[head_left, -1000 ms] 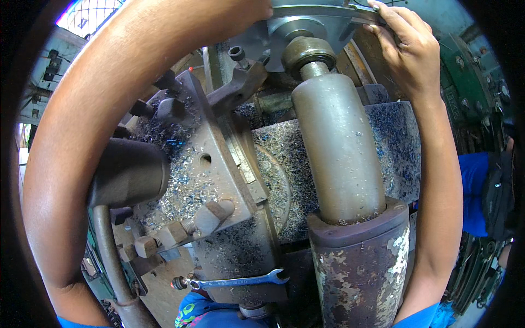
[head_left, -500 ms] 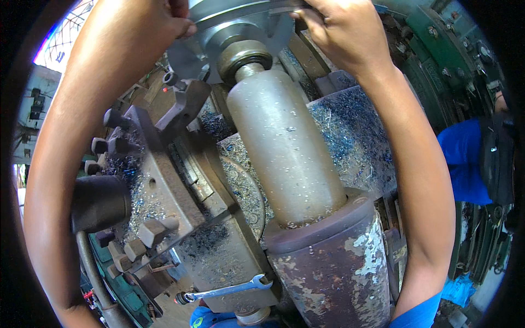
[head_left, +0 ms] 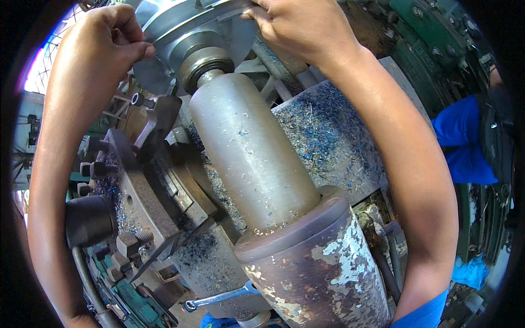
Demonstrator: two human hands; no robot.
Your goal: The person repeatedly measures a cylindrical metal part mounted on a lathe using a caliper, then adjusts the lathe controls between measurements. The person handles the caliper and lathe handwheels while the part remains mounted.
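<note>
A shiny round metal workpiece [head_left: 191, 41] sits at the top, on the end of the tailstock's centre [head_left: 210, 65]. Beside its left rim is my left hand [head_left: 104, 46], thumb and fingers closed in a pinch; whatever lies between them is too small to make out. At the upper right of the workpiece, my right hand [head_left: 301, 27] pinches the end of a thin flat metal strip [head_left: 221, 12] lying along the rim. The strip's kind cannot be told. A thick steel tailstock quill [head_left: 251, 147] runs from the centre down toward me.
Left of the quill stands a bolted tool post [head_left: 145, 191] with a dark round handle knob [head_left: 90, 218]. The paint-worn tailstock body [head_left: 311, 268] is nearest me. Metal chips cover the carriage plate [head_left: 339, 136]. A spanner [head_left: 221, 297] lies low. A person in blue [head_left: 465, 142] is at right.
The view has shifted, so the lathe parts sit further left in the picture. My left hand shows more fully, and both hands stay at the workpiece's rim.
</note>
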